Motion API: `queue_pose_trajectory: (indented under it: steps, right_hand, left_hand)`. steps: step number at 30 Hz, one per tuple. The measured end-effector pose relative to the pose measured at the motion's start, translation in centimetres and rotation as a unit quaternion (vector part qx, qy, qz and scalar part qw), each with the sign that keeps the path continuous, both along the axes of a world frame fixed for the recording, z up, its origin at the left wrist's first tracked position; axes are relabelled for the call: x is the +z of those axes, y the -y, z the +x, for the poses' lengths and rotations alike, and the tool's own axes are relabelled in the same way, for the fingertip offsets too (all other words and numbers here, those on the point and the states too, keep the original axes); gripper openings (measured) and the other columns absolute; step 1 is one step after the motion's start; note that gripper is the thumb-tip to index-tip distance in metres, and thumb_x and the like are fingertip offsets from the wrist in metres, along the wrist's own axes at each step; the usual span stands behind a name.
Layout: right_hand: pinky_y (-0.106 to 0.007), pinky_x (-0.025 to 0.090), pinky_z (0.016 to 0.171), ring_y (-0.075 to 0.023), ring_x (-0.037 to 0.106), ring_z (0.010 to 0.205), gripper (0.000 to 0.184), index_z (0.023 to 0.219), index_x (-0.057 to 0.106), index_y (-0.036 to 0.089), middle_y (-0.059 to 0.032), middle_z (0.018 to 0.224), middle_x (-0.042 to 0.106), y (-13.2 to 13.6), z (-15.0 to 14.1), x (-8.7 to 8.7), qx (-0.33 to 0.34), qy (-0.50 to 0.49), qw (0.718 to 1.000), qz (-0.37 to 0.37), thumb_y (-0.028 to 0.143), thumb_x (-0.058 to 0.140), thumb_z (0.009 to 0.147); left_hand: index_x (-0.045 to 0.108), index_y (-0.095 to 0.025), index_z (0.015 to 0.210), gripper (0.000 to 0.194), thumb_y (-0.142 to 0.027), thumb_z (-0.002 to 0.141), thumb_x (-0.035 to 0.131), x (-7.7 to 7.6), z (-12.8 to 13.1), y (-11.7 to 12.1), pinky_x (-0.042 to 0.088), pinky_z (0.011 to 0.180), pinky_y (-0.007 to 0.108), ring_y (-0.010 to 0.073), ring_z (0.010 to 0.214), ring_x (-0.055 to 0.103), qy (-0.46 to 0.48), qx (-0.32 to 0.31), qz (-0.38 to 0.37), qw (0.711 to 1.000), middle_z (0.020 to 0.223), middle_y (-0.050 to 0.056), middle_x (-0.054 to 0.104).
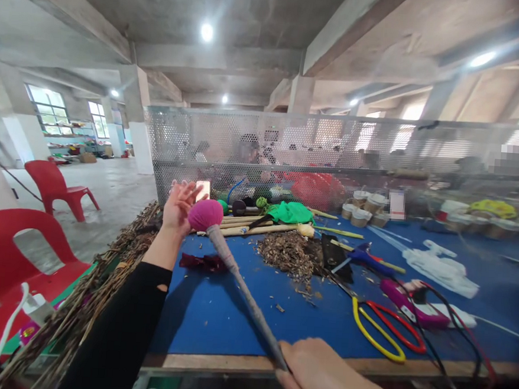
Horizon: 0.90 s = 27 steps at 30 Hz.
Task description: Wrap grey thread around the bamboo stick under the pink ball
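A long stick (251, 300) wrapped in grey slants across the front of the table, with a round head (206, 215) covered in magenta cloth at its far upper end. My right hand (313, 370) is closed around its lower end at the table's front edge. Up at the head, my left hand (178, 208) has its fingers stretched out and its palm side against or just beside the magenta cloth; the exact contact is hidden. Under the head, a dark maroon scrap of cloth (204, 263) lies on the blue tabletop (206, 327).
Dried plant bits (288, 256) are heaped mid-table, before pale sticks (261, 229) and green cloth (291, 213). To the right lie scissors (387, 331), blue-handled pliers (368, 256) and a magenta corded tool (416, 303). Dry stalks (116, 273) line the left; a perforated screen (253, 152) stands behind.
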State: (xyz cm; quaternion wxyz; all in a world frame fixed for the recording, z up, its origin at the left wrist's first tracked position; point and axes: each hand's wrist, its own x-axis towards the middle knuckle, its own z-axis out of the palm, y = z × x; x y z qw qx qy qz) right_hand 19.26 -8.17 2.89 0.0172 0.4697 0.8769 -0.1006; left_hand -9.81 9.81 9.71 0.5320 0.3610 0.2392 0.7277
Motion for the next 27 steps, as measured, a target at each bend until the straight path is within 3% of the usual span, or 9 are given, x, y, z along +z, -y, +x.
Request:
queue_pose_trajectory:
  steps: [3, 7, 13, 15, 18, 21, 24, 26, 27]
  right_hand:
    - [-0.028, 0.025, 0.051, -0.0245, 0.063, 0.062, 0.018, 0.079, 0.056, 0.017, -0.0095, 0.073, 0.067, 1.0, 0.0, -0.8, -0.002, 0.002, 1.0, -0.004, 0.023, 0.039, 0.082]
    - [-0.027, 0.027, 0.052, -0.0204, 0.062, 0.058, 0.02, 0.075, 0.054, 0.018, -0.0061, 0.067, 0.066, 1.5, 0.8, -1.8, 0.001, -0.05, 0.999, 0.009, 0.026, 0.038, 0.085]
    - [-0.027, 0.031, 0.057, -0.0199, 0.062, 0.062, 0.021, 0.076, 0.055, 0.019, -0.0057, 0.071, 0.067, 2.0, 0.9, -2.3, 0.006, -0.085, 0.996, 0.017, 0.027, 0.038, 0.085]
    - [-0.027, 0.03, 0.056, -0.0206, 0.062, 0.061, 0.022, 0.076, 0.055, 0.019, -0.0058, 0.07, 0.067, 1.9, 0.7, -2.3, -0.002, -0.07, 0.997, 0.008, 0.026, 0.037, 0.085]
    - [-0.027, 0.031, 0.056, -0.0202, 0.062, 0.062, 0.021, 0.077, 0.055, 0.019, -0.0057, 0.071, 0.068, 1.8, 0.3, -2.6, -0.001, -0.072, 0.997, -0.014, 0.026, 0.037, 0.085]
    - [-0.028, 0.031, 0.056, -0.0212, 0.061, 0.064, 0.022, 0.079, 0.056, 0.018, -0.0066, 0.074, 0.068, 1.6, 0.0, -3.0, -0.008, -0.077, 0.997, -0.014, 0.026, 0.036, 0.085]
    - [-0.029, 0.032, 0.057, -0.0202, 0.059, 0.063, 0.027, 0.077, 0.053, 0.018, -0.006, 0.071, 0.065, 1.0, 0.0, -2.6, -0.015, -0.108, 0.994, 0.003, 0.029, 0.031, 0.089]
    - [-0.028, 0.033, 0.057, -0.0183, 0.057, 0.062, 0.032, 0.074, 0.05, 0.019, -0.0045, 0.068, 0.062, 0.5, 0.2, -2.0, -0.028, -0.151, 0.988, 0.026, 0.032, 0.027, 0.091]
    - [-0.028, 0.034, 0.057, -0.0175, 0.057, 0.062, 0.033, 0.074, 0.05, 0.019, -0.0039, 0.067, 0.061, 0.3, 0.4, -1.6, -0.035, -0.176, 0.983, 0.043, 0.033, 0.026, 0.092]
  left_hand:
    - [0.065, -0.013, 0.102, 0.042, -0.041, 0.071, 0.062, 0.9, 0.1, 1.2, 0.046, 0.086, 0.039, 0.0275, 0.1, 0.059, -0.145, -0.075, 0.019, 0.986, 0.111, 0.014, 0.063]
    - [0.068, -0.012, 0.098, 0.038, -0.03, 0.064, 0.067, 0.3, -1.3, 2.8, 0.049, 0.077, 0.041, 0.0291, 0.082, 0.064, -0.272, -0.198, -0.031, 0.941, 0.093, 0.015, 0.069]
    - [0.069, -0.014, 0.09, 0.032, -0.028, 0.062, 0.066, -0.2, -1.4, 3.5, 0.05, 0.068, 0.036, 0.0257, 0.072, 0.063, -0.275, -0.142, 0.025, 0.951, 0.086, 0.011, 0.069]
    - [0.069, -0.014, 0.091, 0.032, -0.03, 0.063, 0.066, 0.0, -0.8, 3.4, 0.049, 0.072, 0.037, 0.0252, 0.075, 0.063, -0.28, -0.094, 0.035, 0.955, 0.088, 0.01, 0.07]
    - [0.07, -0.014, 0.089, 0.029, -0.035, 0.068, 0.065, 0.3, 0.4, 3.6, 0.046, 0.082, 0.036, 0.0242, 0.084, 0.062, -0.345, 0.07, 0.058, 0.934, 0.089, 0.008, 0.07]
    - [0.068, -0.016, 0.094, 0.029, -0.036, 0.078, 0.056, -0.5, 1.6, 4.2, 0.041, 0.092, 0.038, 0.0233, 0.096, 0.06, -0.445, 0.273, 0.137, 0.842, 0.097, 0.009, 0.069]
    - [0.062, -0.018, 0.106, 0.031, -0.032, 0.08, 0.053, -2.6, 2.3, 4.5, 0.03, 0.103, 0.043, 0.0243, 0.117, 0.048, -0.501, 0.384, 0.248, 0.734, 0.121, 0.011, 0.059]
    - [0.06, -0.018, 0.106, 0.032, -0.031, 0.076, 0.058, -4.3, 2.3, 4.0, 0.019, 0.108, 0.047, 0.0268, 0.127, 0.038, -0.52, 0.404, 0.252, 0.709, 0.131, 0.013, 0.051]
    - [0.058, -0.017, 0.108, 0.036, -0.031, 0.075, 0.06, -4.9, 2.1, 3.6, 0.015, 0.109, 0.049, 0.0282, 0.131, 0.031, -0.514, 0.409, 0.207, 0.725, 0.136, 0.015, 0.045]
